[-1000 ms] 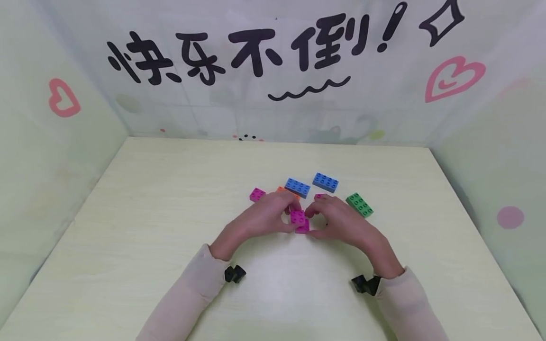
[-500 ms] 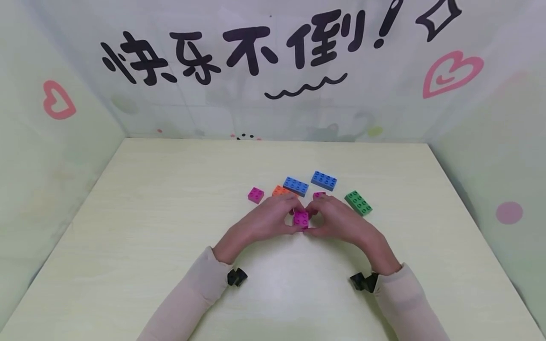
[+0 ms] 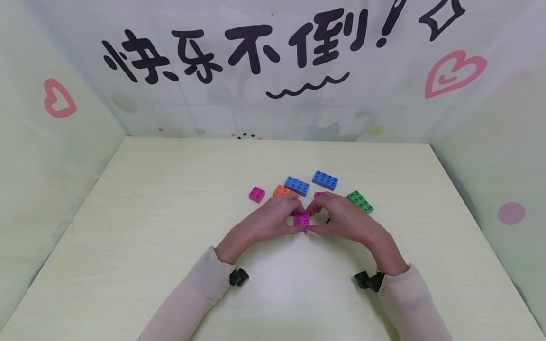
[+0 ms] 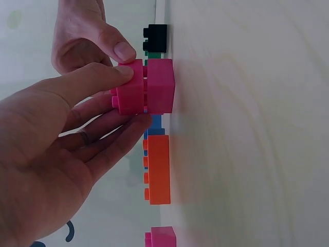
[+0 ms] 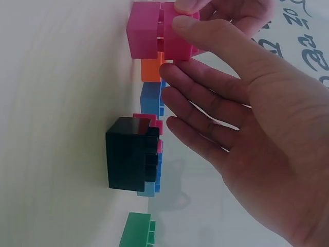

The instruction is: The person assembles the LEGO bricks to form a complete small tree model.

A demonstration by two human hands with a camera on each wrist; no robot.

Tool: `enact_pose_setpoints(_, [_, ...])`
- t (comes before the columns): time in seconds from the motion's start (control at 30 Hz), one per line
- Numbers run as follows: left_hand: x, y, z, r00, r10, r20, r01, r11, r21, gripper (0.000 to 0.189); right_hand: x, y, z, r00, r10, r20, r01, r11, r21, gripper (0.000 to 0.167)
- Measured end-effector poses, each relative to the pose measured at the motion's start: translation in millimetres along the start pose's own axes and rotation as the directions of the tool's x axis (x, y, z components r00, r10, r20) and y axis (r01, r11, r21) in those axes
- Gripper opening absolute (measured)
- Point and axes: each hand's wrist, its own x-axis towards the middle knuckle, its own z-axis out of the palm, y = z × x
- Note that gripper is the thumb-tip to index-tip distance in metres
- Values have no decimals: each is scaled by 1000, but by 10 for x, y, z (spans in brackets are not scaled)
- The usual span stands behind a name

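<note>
Two pink toy building bricks stand stacked on the table between the hands. Studs of the lower pink brick (image 4: pixel 161 86) show in a narrow gap under the upper pink brick (image 4: pixel 130 87). The left hand (image 3: pixel 275 217) pinches the upper brick, its thumb on the near side and fingers behind. From the other side, the right hand (image 3: pixel 343 215) holds the upper brick, its thumb (image 5: pixel 187 27) on the near face. Its other fingers reach out behind, partly hidden in the head view. A black brick (image 5: pixel 128 154) stands close to the right hand, mostly covered by it in the head view.
Behind the hands lie an orange brick (image 3: pixel 281 190), two blue bricks including one at the back (image 3: pixel 325 180), and a green brick (image 3: pixel 360 202). Another pink brick (image 3: pixel 257 194) sits to the left; one more (image 3: pixel 320 194) is partly hidden. Printed walls enclose the table.
The upper pink brick has shifted from an offset position at the left to right over the lower one. Both hands have drawn closer together around the stack, then stayed nearly still.
</note>
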Motion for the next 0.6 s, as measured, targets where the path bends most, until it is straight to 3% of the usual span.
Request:
enact_pose_setpoints(0.23, [8,-39,-8,999,-54,-7,53,997,-47,36,0,3,-11,1000,14,17,-14,1000,14,31])
enact_pose_setpoints(0.6, [21,-36,-9,998,-70,2,70,997,-41,34,-2,-1,-10,1000,11,14,-11,1000,-8,30])
